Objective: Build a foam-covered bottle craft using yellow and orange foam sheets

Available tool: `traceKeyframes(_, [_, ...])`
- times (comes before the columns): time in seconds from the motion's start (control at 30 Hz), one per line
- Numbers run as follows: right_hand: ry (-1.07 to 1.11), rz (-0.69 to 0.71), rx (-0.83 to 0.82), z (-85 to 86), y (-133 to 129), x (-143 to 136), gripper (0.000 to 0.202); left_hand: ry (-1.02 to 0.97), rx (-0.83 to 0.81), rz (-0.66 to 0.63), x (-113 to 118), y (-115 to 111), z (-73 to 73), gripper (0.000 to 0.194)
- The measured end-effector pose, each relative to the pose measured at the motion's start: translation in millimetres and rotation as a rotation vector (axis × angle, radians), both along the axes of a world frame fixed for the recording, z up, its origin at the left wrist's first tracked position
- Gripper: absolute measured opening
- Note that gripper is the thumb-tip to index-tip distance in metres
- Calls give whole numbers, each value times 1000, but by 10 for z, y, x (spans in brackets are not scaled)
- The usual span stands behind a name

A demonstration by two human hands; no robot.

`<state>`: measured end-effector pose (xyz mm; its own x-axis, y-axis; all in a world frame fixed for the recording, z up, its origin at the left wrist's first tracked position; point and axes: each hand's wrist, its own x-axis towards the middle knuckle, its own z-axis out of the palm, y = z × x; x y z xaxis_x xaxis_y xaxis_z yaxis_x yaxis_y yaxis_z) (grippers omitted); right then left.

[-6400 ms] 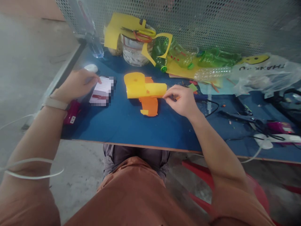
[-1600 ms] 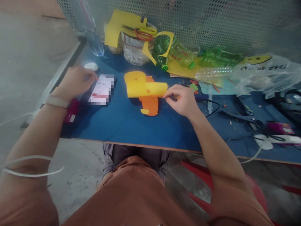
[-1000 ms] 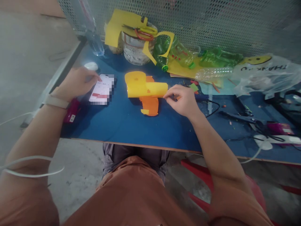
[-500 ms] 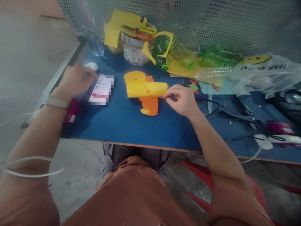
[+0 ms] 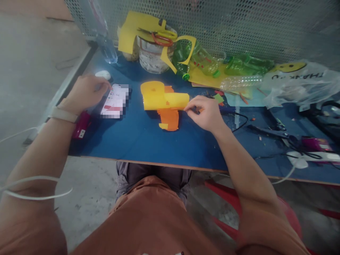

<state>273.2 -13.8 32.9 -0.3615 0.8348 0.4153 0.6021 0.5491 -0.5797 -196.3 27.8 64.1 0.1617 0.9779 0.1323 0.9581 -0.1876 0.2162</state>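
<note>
My right hand [image 5: 205, 112] pinches the right end of a yellow paper shape [image 5: 166, 101] with thumb and forefinger. This shape has a rounded, curled part on its left and lies across an orange paper piece [image 5: 170, 120] on the blue table. A small yellow bit sits at the orange piece's lower end. My left hand [image 5: 86, 92], with a pale band at the wrist, has its fingers drawn together at the upper left edge of a phone [image 5: 114, 101]. The phone's screen is lit and partly pixelated. Whether those fingertips touch it I cannot tell.
Behind the papers, scissors [image 5: 162, 37] and yellow cut-outs rest on a whitish pot [image 5: 152, 58]. Green plastic bottles [image 5: 204, 58] and a plastic bag [image 5: 297, 83] line the back. Cables and a power strip [image 5: 313, 157] lie at right, a magenta object [image 5: 81, 125] at left.
The phone's display now shows large digits. My left fingers have shifted very slightly to the right, over the phone's edge. My right hand and the papers keep their place.
</note>
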Motion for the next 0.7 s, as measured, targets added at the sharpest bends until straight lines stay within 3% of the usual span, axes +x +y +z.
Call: traceKeyframes(0.7, [22, 21, 31, -17, 4, 6, 14, 40, -10, -35, -27, 19, -1, 59])
